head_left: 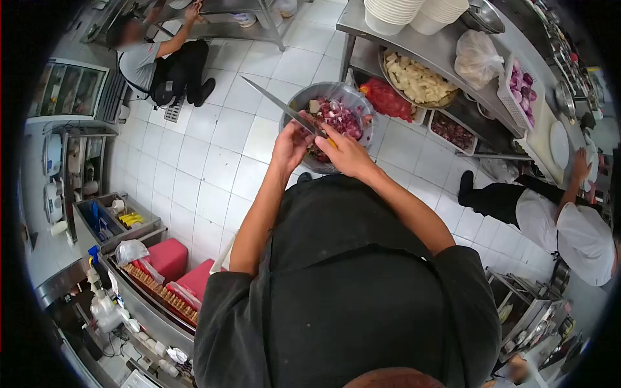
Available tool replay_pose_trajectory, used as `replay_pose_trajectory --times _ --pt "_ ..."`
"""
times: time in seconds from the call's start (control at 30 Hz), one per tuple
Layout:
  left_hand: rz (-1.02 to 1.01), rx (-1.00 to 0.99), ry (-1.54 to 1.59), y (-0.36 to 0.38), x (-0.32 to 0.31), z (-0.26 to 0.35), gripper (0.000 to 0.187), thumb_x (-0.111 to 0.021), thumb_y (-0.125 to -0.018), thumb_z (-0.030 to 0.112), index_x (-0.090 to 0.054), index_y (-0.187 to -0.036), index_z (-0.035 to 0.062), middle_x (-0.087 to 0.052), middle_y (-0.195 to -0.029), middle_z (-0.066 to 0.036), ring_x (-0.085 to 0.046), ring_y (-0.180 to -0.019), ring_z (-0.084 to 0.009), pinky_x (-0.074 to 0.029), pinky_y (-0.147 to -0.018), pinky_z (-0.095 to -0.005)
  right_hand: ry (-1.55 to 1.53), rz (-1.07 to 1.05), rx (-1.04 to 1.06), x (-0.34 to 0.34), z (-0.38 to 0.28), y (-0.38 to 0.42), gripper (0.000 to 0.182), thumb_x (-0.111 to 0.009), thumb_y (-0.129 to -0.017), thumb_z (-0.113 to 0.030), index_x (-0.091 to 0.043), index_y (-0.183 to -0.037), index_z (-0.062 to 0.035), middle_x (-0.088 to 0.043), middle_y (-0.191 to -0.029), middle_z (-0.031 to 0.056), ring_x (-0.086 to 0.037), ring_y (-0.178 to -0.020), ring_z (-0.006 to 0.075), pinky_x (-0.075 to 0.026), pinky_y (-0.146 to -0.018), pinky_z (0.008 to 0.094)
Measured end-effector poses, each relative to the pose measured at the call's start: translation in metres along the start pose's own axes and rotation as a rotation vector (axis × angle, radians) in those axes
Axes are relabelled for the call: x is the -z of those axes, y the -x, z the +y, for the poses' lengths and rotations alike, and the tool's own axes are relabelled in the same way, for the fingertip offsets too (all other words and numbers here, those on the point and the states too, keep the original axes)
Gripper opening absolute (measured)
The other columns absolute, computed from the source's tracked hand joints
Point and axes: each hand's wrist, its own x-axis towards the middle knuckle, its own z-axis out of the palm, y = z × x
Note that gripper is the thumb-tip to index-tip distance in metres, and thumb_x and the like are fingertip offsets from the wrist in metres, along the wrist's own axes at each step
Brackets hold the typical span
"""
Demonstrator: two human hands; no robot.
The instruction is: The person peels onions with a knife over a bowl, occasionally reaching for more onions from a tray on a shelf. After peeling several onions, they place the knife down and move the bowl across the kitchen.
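Note:
My right hand [348, 155] is closed round the yellow handle of a long kitchen knife [275, 100], whose blade points up and to the left. Beside the blade, my left hand [291, 145] has its fingers curled; what they hold, if anything, is hidden. Both hands are over the near side of a round bin [292, 107] lined with a greyish plastic bag. Inside the bin lie purple onion pieces and peelings [339, 118], with a few pale bits among them.
Right of the bin, a steel table [414, 45] carries stacked white tubs [391, 14] and a crate of purple onions [521, 90]. Below it are a bowl of pale cut pieces [417, 79] and a red mesh sack [387, 99]. Co-workers are at upper left [162, 61] and right [563, 220].

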Motion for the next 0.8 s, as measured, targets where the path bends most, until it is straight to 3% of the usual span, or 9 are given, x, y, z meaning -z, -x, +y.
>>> replay_pose_trajectory --times 0.07,0.37,0.47,0.8 --pt "0.027 -0.006 0.014 0.005 -0.007 0.005 0.036 -0.049 -0.091 0.012 -0.052 -0.124 -0.0024 -0.061 -0.117 -0.010 -0.056 -0.112 -0.0251 -0.040 -0.105 -0.0385 -0.006 -0.016 -0.004 0.000 -0.003 -0.001 0.066 -0.044 -0.095 -0.053 -0.040 -0.143 -0.0073 -0.063 -0.113 0.0257 -0.059 -0.111 0.0399 -0.044 -0.094 0.0419" --pt "-0.020 -0.088 -0.007 -0.002 0.008 0.002 0.032 -0.044 -0.093 0.011 -0.053 -0.119 -0.0064 -0.061 -0.117 -0.016 -0.057 -0.114 -0.0288 -0.043 -0.103 -0.0413 0.016 0.009 0.070 -0.007 0.006 -0.004 0.070 -0.039 -0.095 -0.055 -0.039 -0.142 -0.0025 -0.062 -0.110 0.0308 -0.057 -0.111 0.0449 -0.043 -0.096 0.0461" --pt "0.023 -0.070 -0.069 0.004 0.000 -0.002 0.031 -0.044 -0.093 0.013 -0.055 -0.118 -0.0011 -0.063 -0.110 -0.012 -0.059 -0.105 -0.0248 -0.046 -0.096 -0.0404 0.032 -0.029 0.022 -0.005 0.003 0.003 0.067 -0.037 -0.097 -0.054 -0.040 -0.143 -0.0054 -0.060 -0.122 0.0268 -0.055 -0.117 0.0418 -0.040 -0.100 0.0426" --pt "0.037 -0.102 -0.071 0.003 -0.005 -0.005 0.027 -0.046 -0.092 0.011 -0.057 -0.114 -0.0008 -0.064 -0.105 -0.010 -0.061 -0.100 -0.0218 -0.048 -0.093 -0.0381 0.020 -0.010 0.027 -0.002 0.000 0.005 0.065 -0.036 -0.097 -0.053 -0.038 -0.143 -0.0060 -0.061 -0.116 0.0289 -0.057 -0.113 0.0432 -0.042 -0.097 0.0442"
